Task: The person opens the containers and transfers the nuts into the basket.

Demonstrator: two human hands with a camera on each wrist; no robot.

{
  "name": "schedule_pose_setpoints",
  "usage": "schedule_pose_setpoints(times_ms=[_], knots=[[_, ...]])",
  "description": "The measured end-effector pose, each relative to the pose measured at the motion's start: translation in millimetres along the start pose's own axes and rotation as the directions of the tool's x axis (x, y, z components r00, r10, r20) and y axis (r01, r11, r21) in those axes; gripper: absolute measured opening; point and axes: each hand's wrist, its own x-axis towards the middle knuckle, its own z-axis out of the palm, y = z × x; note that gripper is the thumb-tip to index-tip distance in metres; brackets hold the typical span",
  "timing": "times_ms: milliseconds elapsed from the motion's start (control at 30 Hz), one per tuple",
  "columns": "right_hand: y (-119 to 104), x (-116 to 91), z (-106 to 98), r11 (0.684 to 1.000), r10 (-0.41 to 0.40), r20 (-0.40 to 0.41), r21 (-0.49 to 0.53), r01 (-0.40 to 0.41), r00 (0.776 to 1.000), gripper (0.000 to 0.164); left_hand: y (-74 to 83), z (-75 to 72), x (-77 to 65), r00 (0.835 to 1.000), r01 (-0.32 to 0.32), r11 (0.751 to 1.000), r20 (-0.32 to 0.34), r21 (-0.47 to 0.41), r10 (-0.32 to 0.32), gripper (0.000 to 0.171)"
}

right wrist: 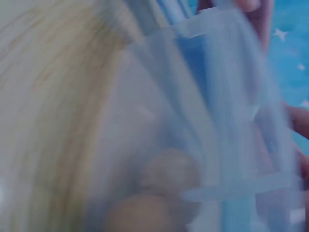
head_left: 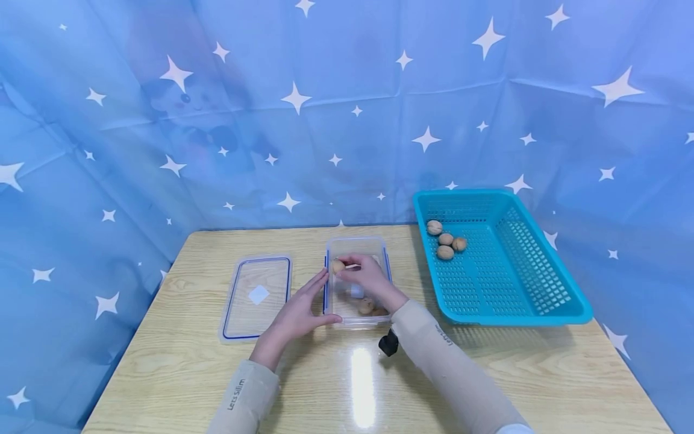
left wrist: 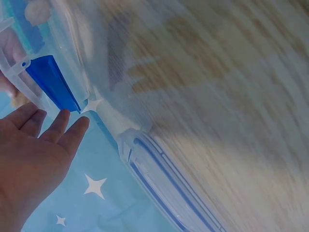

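I see right hand [head_left: 364, 272] pinching a walnut [head_left: 338, 266] over the clear box [head_left: 384, 253] | left hand [head_left: 297, 313] flat against box side | two walnuts [head_left: 372, 308] inside, four [head_left: 446, 241] left in basket [head_left: 515, 289] | lid [head_left: 256, 296] off

The counter [head_left: 488, 374] is pale yellow wood with a fine brown grain. At its far right corner sits a turquoise basket [head_left: 542, 283] with perforated walls, holding tan walnuts [head_left: 445, 252]. Near the middle, the clear container [head_left: 355, 244] has blue clips, and the clear lid [head_left: 255, 295] toward the left edge is trimmed with a dark blue line and bears a white diamond. Both sleeves [head_left: 455, 367] are beige. The backdrop [head_left: 347, 90] is light blue with white four-pointed stars.
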Motion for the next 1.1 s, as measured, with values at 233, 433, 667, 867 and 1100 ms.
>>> schedule_pose_setpoints(times_ms=[233, 433, 667, 867, 1100], knots=[[-29, -2, -21, 0.997, -0.077, -0.001, -0.028, 0.077, 0.997, 0.046, 1.1, 0.8, 0.9, 1.0, 0.006, 1.0, -0.002, -0.006, -0.006, 0.101], [-48, -3, -43, 0.994, -0.104, -0.027, -0.04, 0.102, 0.994, 0.047, 1.1, 0.3, 0.6, 1.0, 0.023, 0.999, -0.007, 0.027, -0.023, 0.102], [-62, -9, -76, 0.991, -0.136, -0.056, -0.024, 0.135, 0.989, 0.045, -0.1, -0.4, 0.5, 1.0, 0.006, 0.999, -0.01, 0.049, -0.006, 0.103], [-66, -15, -109, 0.994, -0.105, -0.103, -0.042, 0.101, 0.989, 0.046, 0.3, 0.8, 0.1, 1.0, 0.002, 0.998, -0.012, 0.062, -0.001, 0.103], [-55, -21, -137, 0.994, -0.085, -0.217, -0.089, 0.067, 0.972, 0.049, 1.4, 0.3, -0.9, 1.0, 0.0, 0.998, -0.007, 0.069, 0.001, 0.104]])
